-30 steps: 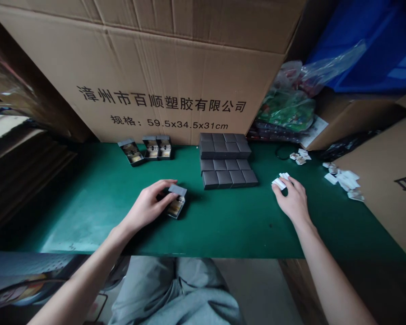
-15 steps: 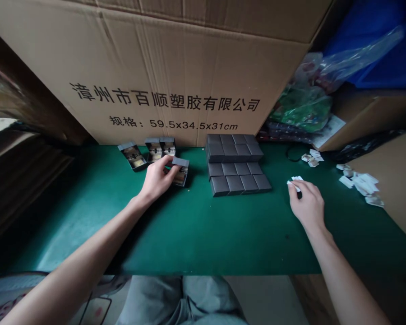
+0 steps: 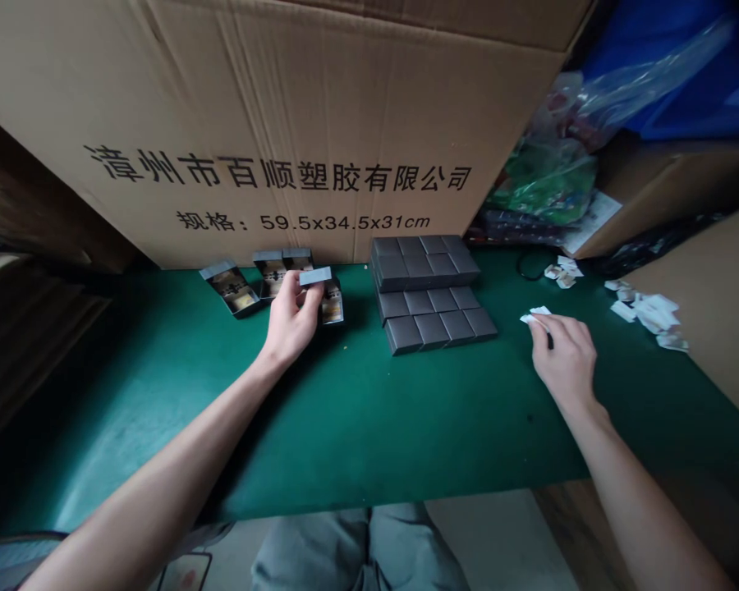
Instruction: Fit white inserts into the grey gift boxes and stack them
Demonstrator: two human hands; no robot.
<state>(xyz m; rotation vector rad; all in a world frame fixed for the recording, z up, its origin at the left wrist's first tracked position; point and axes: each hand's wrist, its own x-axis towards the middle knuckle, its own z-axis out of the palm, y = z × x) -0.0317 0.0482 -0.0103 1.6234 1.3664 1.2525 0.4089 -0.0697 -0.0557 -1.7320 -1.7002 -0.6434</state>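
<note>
My left hand (image 3: 292, 316) is closed on a small dark hinged box (image 3: 333, 305), its fingers at the raised lid. Beside it stand several more such boxes with lids up: a pair (image 3: 283, 271) behind the hand and a tilted one (image 3: 231, 289) to the left. Pale linings show inside them. On the right, my right hand (image 3: 565, 357) pinches a small white piece (image 3: 534, 313) just above or on the green table. Between the hands, closed dark boxes (image 3: 434, 295) are stacked in tidy rows, two levels high at the back.
A large printed cardboard carton (image 3: 320, 107) walls off the back of the green table (image 3: 357, 427). Small white pieces (image 3: 653, 313) lie loose at the right, with a few more (image 3: 565, 271) behind. Plastic bags (image 3: 548, 180) and a blue bin (image 3: 683, 74) fill the back right.
The left hand has shifted slightly back with the box, whose lid now shows higher between the fingers. My right hand stays nearly in place with the white piece. The view has tilted a little.
</note>
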